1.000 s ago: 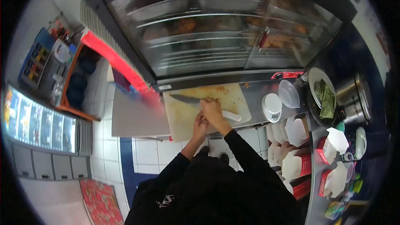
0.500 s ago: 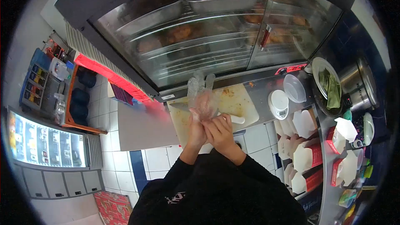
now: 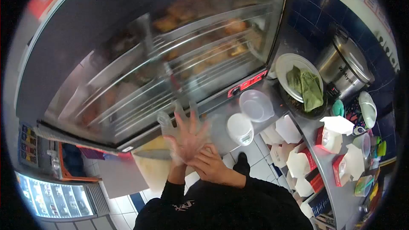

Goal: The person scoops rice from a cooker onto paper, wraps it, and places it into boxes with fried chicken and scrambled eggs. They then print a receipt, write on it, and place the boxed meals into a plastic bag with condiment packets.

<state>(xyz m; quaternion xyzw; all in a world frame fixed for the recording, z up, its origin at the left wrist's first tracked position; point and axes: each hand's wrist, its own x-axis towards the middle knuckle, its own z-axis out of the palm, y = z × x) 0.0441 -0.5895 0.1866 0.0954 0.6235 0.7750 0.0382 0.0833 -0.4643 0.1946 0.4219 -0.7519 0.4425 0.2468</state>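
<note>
My left hand is spread with its fingers apart inside a clear disposable plastic glove, whose loose tips stick out beyond the fingers. With bent fingers, my right hand grips the glove near the left wrist. Both hands are over the counter in front of the glass display cabinet. Beneath and beside them lies a pale cutting board, partly hidden by the left hand. A knife blade rests on the board; its handle is covered from view.
A white digital scale and a clear plastic bowl stand to the right. Farther right are a plate with green leaves, a steel rice cooker and several open red and white boxes. A foot shows on the tiled floor.
My left hand has gone deeper into the glove and its fingers have spread. My right hand has shifted to the wrist side. The view has turned right, towards the rice cooker.
</note>
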